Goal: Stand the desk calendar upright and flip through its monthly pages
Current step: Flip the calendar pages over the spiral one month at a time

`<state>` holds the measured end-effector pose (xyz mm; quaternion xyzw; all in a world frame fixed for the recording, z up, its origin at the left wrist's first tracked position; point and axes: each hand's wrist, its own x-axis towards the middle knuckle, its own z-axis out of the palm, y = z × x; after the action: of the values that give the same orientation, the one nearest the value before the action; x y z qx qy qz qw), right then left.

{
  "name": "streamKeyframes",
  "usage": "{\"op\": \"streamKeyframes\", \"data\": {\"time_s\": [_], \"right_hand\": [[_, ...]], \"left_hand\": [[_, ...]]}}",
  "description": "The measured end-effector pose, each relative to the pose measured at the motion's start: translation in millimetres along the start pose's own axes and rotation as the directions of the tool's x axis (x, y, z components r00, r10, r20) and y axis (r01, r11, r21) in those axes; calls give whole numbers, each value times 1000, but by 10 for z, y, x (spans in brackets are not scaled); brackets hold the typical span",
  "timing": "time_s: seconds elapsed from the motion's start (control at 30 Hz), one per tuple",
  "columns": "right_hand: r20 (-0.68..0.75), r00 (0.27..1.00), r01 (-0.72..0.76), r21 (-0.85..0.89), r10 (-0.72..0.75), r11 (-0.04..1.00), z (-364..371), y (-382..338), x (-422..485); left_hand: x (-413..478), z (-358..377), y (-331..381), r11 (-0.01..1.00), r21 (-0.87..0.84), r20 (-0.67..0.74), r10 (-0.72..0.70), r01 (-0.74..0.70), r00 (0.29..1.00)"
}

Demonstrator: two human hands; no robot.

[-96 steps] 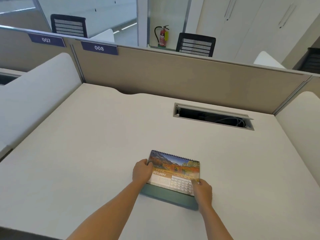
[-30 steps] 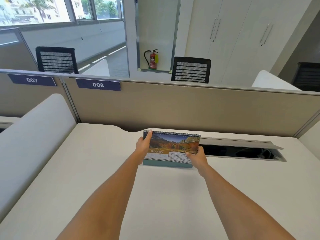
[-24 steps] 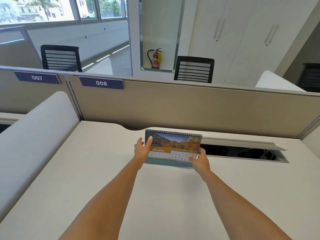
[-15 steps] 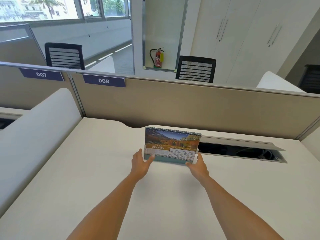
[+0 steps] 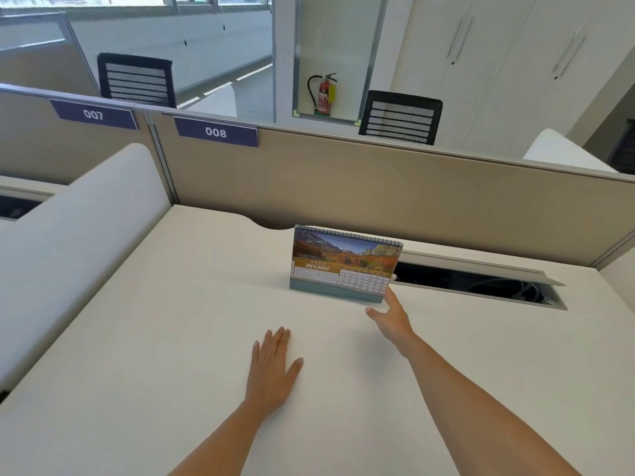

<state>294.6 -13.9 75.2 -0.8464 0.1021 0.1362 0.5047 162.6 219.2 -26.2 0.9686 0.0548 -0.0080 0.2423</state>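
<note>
The spiral-bound desk calendar (image 5: pixel 345 264) stands upright on the white desk (image 5: pixel 171 321), toward the back. Its front page shows a mountain landscape and the month January above a teal base. My left hand (image 5: pixel 273 364) lies flat on the desk, palm down, well in front of the calendar and apart from it. My right hand (image 5: pixel 390 317) is open with the fingers spread, and its fingertips reach the calendar's lower right corner; whether they touch it I cannot tell.
An open cable slot (image 5: pixel 477 285) with its lid raised lies right behind and right of the calendar. A beige partition (image 5: pixel 378 187) labelled 008 closes the desk's back. A white side divider (image 5: pixel 79 228) borders the left.
Both hands have let go of the calendar, which now stands on its own. My left hand has drawn back and settled flat on the desk; my right stays near the lower right corner.
</note>
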Motion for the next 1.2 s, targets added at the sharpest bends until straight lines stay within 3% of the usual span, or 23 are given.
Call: {"op": "streamKeyframes", "data": {"time_s": [0.13,0.37,0.8,1.2], "right_hand": [[-24,1000,-17,33,18,999,13,9,15],[-64,997,-24,134,33,991,41,-18,103],[-378,924,22,208,60,978,66,-3,-99],[-433,902,67,163,11,984,45,-7,-271]], "left_hand": [[-327,97,-17,991,131,-37,45,-40,998],[-475,124,11,989,147,-56,24,-16,998],[-482,71,42,995,102,-49,18,-13,999],[-500,32,67,997,79,-44,14,-10,999]]}}
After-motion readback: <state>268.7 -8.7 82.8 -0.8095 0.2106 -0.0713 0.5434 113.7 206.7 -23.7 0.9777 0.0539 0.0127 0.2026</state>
